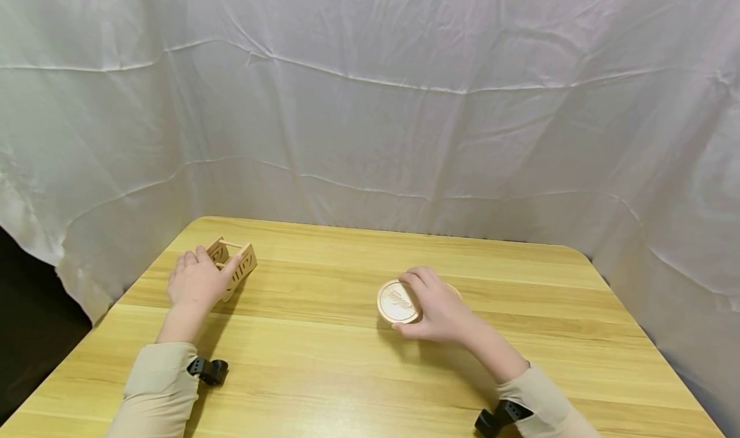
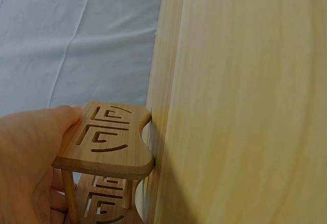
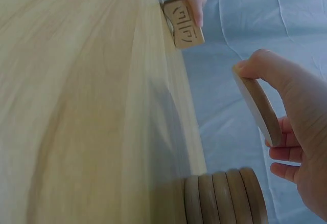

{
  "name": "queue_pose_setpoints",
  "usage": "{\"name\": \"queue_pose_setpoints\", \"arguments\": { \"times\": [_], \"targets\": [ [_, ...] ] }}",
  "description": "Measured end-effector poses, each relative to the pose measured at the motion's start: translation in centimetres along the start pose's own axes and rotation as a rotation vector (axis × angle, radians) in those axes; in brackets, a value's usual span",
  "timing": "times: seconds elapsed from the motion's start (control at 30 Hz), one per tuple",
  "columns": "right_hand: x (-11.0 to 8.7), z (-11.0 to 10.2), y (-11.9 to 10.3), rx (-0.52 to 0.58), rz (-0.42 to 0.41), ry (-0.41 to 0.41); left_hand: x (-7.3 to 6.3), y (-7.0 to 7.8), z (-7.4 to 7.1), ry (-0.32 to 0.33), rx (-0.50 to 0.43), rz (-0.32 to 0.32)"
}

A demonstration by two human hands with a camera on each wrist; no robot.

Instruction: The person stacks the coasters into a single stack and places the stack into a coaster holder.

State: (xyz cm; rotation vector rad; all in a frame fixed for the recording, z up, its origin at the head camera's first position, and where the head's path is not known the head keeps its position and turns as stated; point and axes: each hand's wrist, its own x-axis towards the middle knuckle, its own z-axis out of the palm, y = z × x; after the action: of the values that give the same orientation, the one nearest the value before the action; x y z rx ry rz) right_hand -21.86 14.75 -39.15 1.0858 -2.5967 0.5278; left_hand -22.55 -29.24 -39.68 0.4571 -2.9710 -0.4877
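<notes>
A wooden coaster holder (image 1: 246, 262) with fretwork side panels stands at the table's far left. My left hand (image 1: 199, 280) grips it, the thumb on one panel (image 2: 107, 137) and the fingers round the far side. Between the thumb and fingers of my right hand (image 1: 436, 306) is a round wooden coaster (image 1: 397, 302) with script lettering on its face. In the right wrist view this coaster (image 3: 260, 106) hangs in the air, apart from a stack of several coasters (image 3: 225, 198). From the head, my right hand hides most of that stack.
Both hands work over a light wood-grain table (image 1: 306, 361). A pale hanging cloth (image 1: 370, 136) borders it at the back and both sides. Dark wrist cameras are strapped over both sleeves (image 1: 158, 377).
</notes>
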Motion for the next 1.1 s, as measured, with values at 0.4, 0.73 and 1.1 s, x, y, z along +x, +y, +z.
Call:
{"name": "queue_pose_setpoints", "arguments": {
  "times": [0.4, 0.73, 1.1],
  "targets": [
    [-1.3, -1.0, 1.4, 0.015, 0.033, 0.032, -0.1, 0.1, 0.0, 0.01, -0.009, -0.002],
    [-2.1, -1.7, 2.5, 0.0, 0.062, 0.066, -0.1, 0.1, 0.0, 0.01, -0.003, 0.001],
    [-2.8, -2.2, 3.8, -0.01, 0.086, 0.09, -0.2, 0.0, -0.1, 0.008, -0.01, 0.003]
  ]
}}
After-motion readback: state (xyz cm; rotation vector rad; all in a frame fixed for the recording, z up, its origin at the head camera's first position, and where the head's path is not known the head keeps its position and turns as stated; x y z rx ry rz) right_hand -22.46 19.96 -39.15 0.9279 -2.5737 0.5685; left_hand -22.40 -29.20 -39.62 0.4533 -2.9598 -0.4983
